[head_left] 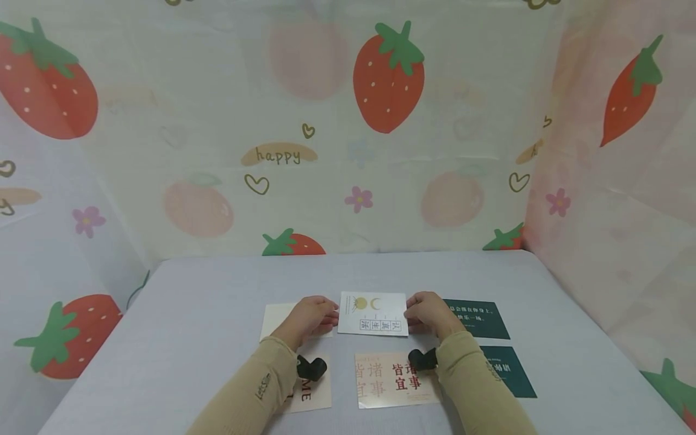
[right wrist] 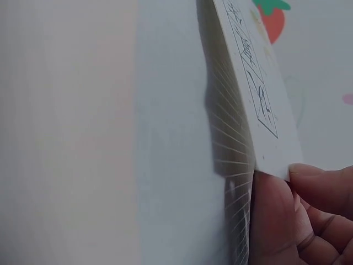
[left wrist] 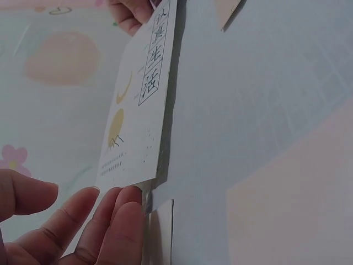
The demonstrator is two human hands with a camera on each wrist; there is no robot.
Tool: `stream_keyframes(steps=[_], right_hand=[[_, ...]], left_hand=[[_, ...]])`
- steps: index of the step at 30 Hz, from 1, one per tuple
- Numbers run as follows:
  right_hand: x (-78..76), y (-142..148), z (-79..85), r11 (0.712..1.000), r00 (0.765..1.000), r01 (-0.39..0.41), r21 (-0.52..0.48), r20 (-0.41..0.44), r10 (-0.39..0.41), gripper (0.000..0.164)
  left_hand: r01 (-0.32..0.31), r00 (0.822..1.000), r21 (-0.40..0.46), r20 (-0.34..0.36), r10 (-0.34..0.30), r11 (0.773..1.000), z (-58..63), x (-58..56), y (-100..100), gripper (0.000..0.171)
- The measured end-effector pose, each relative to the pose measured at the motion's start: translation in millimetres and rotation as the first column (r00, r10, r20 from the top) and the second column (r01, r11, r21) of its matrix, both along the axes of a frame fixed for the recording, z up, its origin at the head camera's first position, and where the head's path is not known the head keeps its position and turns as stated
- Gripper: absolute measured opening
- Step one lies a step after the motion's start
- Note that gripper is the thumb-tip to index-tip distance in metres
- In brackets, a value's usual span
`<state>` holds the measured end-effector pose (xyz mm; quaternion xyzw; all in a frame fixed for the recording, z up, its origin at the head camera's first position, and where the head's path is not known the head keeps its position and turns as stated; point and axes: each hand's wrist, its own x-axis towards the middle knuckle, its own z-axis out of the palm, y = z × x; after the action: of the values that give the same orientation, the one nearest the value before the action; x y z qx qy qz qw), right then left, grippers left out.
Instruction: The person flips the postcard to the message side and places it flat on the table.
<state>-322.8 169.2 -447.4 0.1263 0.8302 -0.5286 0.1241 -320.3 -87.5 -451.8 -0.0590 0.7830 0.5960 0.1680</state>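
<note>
A white card with a gold moon, a gold round figure and boxed black characters is at the table's middle, face up. In the right wrist view, my right hand pinches one end of this card, thumb above and fingers below. A shadow beneath shows the card slightly off the table. At the opposite end, my left hand has its fingertips at the card's edge in the left wrist view, with the thumb apart from the card. In the head view, the left hand partly covers a cream card.
A cream card with dark letters lies front left, partly under the left sleeve. A cream card with red characters is front centre. Two dark green cards, one behind and one nearer, lie right. Printed cloth surrounds the white table.
</note>
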Motion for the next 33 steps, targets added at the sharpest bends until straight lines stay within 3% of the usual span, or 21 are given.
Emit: stream_keyframes(steps=[8, 17, 25, 33], right_hand=[[-0.1, 0, 0.1, 1.0, 1.0, 0.007, -0.007, -0.011, -0.007, 0.015], [2.5, -2, 5.6, 1.0, 0.999, -0.021, 0.001, -0.039, 0.021, 0.015], [3.1, -5, 9.3, 0.999, 0.998, -0.036, -0.007, -0.052, 0.036, 0.013], [2.0, -4, 12.2, 0.999, 0.998, -0.036, -0.005, -0.054, 0.036, 0.01]], left_hand=[[-0.023, 0.999, -0.034, -0.04, 0.021, 0.999, -1.3, -1.0, 2, 0.023], [-0.027, 0.995, -0.001, -0.1, 0.027, 1.0, -3.8, -1.6, 3, 0.02], [-0.043, 0.994, -0.02, -0.1, 0.04, 0.999, -4.9, -1.6, 3, 0.017], [-0.041, 0.995, -0.045, -0.088, 0.037, 0.998, 2.6, 1.8, 0, 0.013]])
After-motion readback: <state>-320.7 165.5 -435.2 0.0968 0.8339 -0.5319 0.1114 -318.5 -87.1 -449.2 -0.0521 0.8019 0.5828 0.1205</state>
